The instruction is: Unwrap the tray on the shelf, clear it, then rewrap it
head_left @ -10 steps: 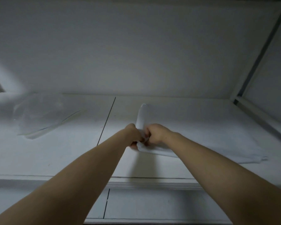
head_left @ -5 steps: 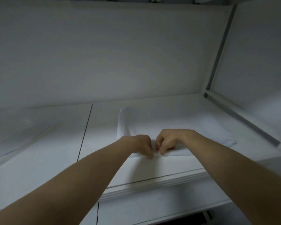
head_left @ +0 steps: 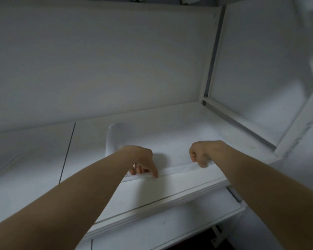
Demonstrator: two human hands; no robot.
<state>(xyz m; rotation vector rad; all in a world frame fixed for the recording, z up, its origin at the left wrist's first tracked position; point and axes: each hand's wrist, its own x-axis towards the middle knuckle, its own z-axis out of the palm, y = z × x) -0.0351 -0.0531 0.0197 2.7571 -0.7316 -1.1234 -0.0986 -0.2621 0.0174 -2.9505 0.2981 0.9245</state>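
Note:
A white cloth wrap [head_left: 170,141] covers the flat tray on the white shelf [head_left: 170,188], so the tray itself is hidden. My left hand [head_left: 143,163] pinches the wrap's near edge at its left part, fingers pointing down. At the right part of that same edge, my right hand [head_left: 200,154] is curled round the folded hem. The edge between the two hands is pulled into a straight band.
The shelf's back wall [head_left: 98,69] rises close behind the wrap. A white metal post and rail [head_left: 233,120] bound the shelf on the right. A panel seam [head_left: 69,147] runs across the shelf left of the wrap. A lower shelf [head_left: 170,228] lies below.
My hands were together at the middle of the wrap's near edge; they have slid apart along it, left hand leftward and right hand rightward. The view has swung to the right.

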